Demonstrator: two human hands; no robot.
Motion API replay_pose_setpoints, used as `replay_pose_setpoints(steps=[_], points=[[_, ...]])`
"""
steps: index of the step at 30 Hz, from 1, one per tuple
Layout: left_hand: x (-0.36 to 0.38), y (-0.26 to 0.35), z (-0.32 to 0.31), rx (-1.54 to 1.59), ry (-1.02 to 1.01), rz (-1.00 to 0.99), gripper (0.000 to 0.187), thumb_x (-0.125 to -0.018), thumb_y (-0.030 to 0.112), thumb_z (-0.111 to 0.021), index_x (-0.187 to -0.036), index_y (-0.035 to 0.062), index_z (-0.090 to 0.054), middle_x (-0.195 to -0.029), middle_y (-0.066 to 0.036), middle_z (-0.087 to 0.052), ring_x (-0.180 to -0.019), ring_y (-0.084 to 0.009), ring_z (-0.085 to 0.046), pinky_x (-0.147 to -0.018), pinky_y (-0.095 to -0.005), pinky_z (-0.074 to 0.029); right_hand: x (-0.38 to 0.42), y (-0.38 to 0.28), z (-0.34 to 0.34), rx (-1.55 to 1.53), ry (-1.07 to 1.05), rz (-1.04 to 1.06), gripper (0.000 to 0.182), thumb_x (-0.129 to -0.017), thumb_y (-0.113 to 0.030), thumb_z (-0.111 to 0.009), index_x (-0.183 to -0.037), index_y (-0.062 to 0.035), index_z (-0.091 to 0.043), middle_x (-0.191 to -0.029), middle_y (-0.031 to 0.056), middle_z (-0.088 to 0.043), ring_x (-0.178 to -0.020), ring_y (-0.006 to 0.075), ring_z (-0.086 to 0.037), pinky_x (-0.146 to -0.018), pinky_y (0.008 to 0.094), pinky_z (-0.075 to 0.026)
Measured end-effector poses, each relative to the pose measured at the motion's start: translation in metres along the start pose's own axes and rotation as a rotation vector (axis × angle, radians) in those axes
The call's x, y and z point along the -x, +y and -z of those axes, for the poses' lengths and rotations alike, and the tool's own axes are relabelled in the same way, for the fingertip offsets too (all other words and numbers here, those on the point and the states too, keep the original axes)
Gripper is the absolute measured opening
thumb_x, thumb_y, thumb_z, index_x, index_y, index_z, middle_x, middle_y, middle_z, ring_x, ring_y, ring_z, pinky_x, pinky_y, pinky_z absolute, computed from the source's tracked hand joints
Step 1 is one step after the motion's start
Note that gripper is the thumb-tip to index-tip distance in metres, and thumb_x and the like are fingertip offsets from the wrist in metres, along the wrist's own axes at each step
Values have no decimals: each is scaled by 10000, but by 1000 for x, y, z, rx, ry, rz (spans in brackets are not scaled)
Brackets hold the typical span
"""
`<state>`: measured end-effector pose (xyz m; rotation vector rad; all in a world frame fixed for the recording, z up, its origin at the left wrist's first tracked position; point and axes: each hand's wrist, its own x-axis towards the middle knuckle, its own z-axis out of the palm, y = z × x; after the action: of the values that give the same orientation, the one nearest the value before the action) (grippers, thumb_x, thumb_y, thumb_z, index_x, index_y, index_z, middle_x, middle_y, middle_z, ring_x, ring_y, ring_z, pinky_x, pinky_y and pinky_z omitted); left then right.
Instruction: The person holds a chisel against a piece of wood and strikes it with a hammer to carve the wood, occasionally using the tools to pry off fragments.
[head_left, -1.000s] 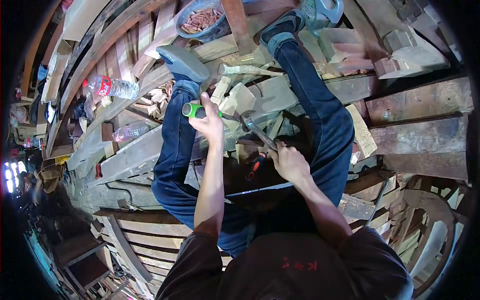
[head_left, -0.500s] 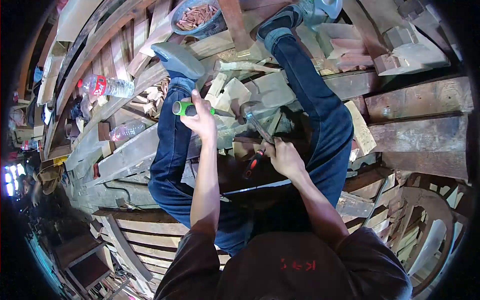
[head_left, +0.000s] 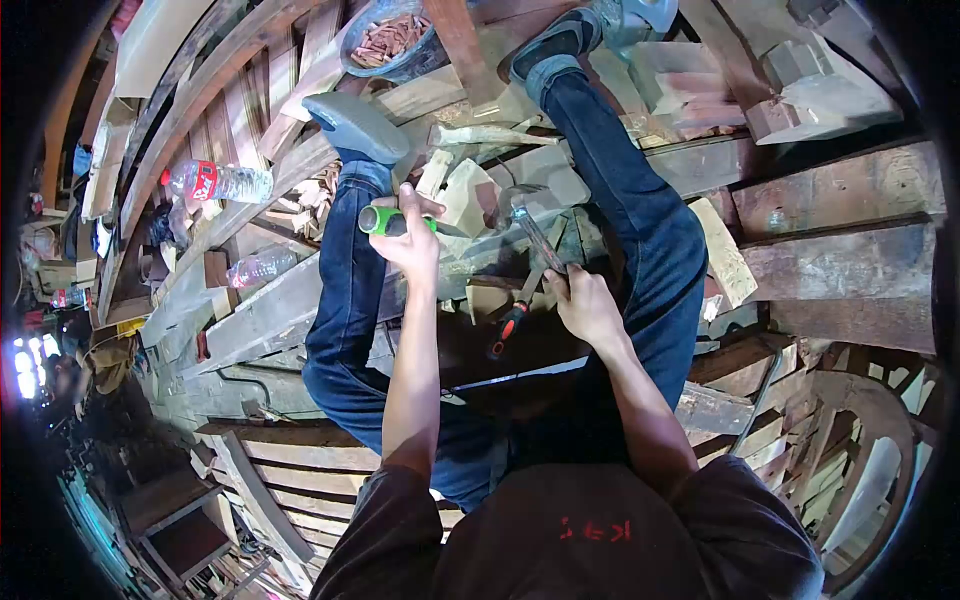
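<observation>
My left hand (head_left: pixel 408 238) is closed around a green-handled chisel (head_left: pixel 372 220), its round butt facing left and its blade pointing right. In my right hand (head_left: pixel 588 305) is the handle of a hammer (head_left: pixel 537 236), and the hammer head lies up and to the left, over the wood. Pale wood blocks (head_left: pixel 468 196) sit between my legs, close to the chisel blade. A red-and-black handled tool (head_left: pixel 512 325) with a flat metal blade lies just left of my right hand.
A bucket (head_left: pixel 430 58) of small wood pieces stands beyond my left foot. Plastic bottles (head_left: pixel 235 184) lie at the left among beams. Long planks (head_left: pixel 840 255) run along the right, and a wooden stick (head_left: pixel 490 134) lies ahead. Wood scraps surround my feet.
The hammer head has swung slightly up and right, and my right hand has shifted a little right. My left hand with the chisel has moved slightly right and down.
</observation>
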<state>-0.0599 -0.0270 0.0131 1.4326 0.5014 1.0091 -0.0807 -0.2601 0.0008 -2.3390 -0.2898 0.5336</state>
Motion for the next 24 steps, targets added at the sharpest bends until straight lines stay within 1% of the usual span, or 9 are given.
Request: replay_pose_setpoints(steps=[3,7,10,16,19,20,23,24], points=[[3,7,2,2,1,51,236,-974,134,-609,-810,23,-480,-554,-66,-539,-437,-122,-487,-440,-261,-397,-1,2,1,4,-9,-25,390,-973,-283,-573,-885,96,-598,-749,335,-608,-761,484,-636,-634,527,-504],[5,-1,3,47,20,39,249,-974,114,-602,-795,44,-444,-543,-32,-475,-423,-99,-435,-414,-254,-360,-1,3,1,9,-27,-28,397,-977,-291,-568,-882,93,-596,-751,334,-610,-765,482,-636,-645,525,-505],[6,-5,3,65,50,33,255,-976,115,-601,-798,46,-431,-542,-19,-445,-429,-91,-420,-418,-249,-356,-1,-1,3,-19,-42,-22,403,-979,-295,-566,-876,93,-594,-750,334,-611,-760,482,-637,-647,525,-504],[7,-5,4,88,44,28,259,-975,115,-605,-808,52,-418,-545,-15,-433,-432,-97,-412,-418,-254,-350,0,-2,2,-11,-43,-17,412,-980,-302,-563,-863,91,-592,-749,334,-610,-757,485,-632,-651,531,-500],[8,-7,7,169,60,18,202,-953,82,-636,-852,14,-475,-561,-23,-483,-438,-77,-433,-420,-242,-354,0,0,0,-4,-30,-4,408,-979,-299,-564,-861,91,-592,-745,336,-608,-760,488,-630,-653,535,-499],[8,-7,7,169,60,19,201,-954,80,-634,-854,14,-473,-560,-23,-481,-439,-78,-432,-422,-244,-355,0,0,-1,2,-23,3,406,-978,-297,-565,-861,91,-592,-743,337,-606,-760,488,-629,-653,535,-499],[8,-3,7,171,46,15,199,-959,77,-625,-854,13,-468,-560,-21,-476,-442,-78,-428,-424,-247,-356,-1,2,2,47,-70,-3,434,-991,-319,-523,-936,105,-598,-749,343,-619,-785,482,-648,-685,544,-535],[6,-4,8,175,33,11,201,-961,77,-622,-853,13,-466,-560,-22,-474,-442,-79,-426,-424,-248,-356,-1,2,2,41,-69,6,434,-991,-320,-522,-936,104,-598,-751,342,-620,-784,482,-647,-685,544,-535]])
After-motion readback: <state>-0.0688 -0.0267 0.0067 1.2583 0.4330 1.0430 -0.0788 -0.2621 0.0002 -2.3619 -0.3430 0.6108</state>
